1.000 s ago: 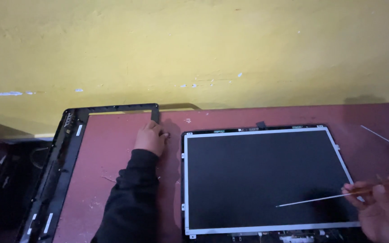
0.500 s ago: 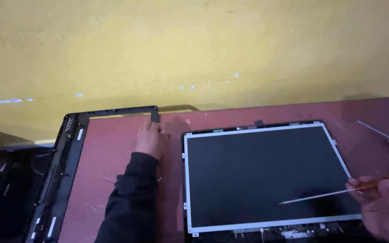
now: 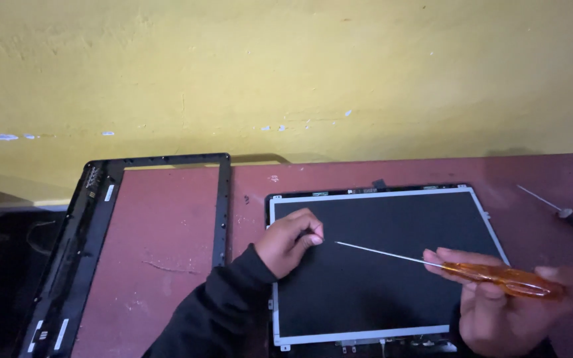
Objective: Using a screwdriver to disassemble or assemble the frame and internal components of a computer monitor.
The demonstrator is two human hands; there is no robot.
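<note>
A dark flat display panel [image 3: 392, 225] with a silver metal rim lies on the reddish-brown table [image 3: 167, 245]. My left hand [image 3: 290, 240] rests on the panel's left part, its fingers curled with thumb and forefinger pinched together; whether something tiny is between them I cannot tell. My right hand [image 3: 509, 311] grips the orange handle of a long thin screwdriver [image 3: 499, 277]. Its metal shaft points left over the panel, the tip close to my left fingers.
A black plastic screen bezel frame [image 3: 101, 199] lies to the left of the panel, partly over the table's left edge. A second screwdriver with a dark handle [image 3: 568, 215] lies at the far right. A yellow wall [image 3: 286, 73] stands behind the table.
My left hand moved from the bezel frame's corner onto the panel's left part. My right hand lifted the screwdriver and swung its tip toward the left hand. The view shifted closer.
</note>
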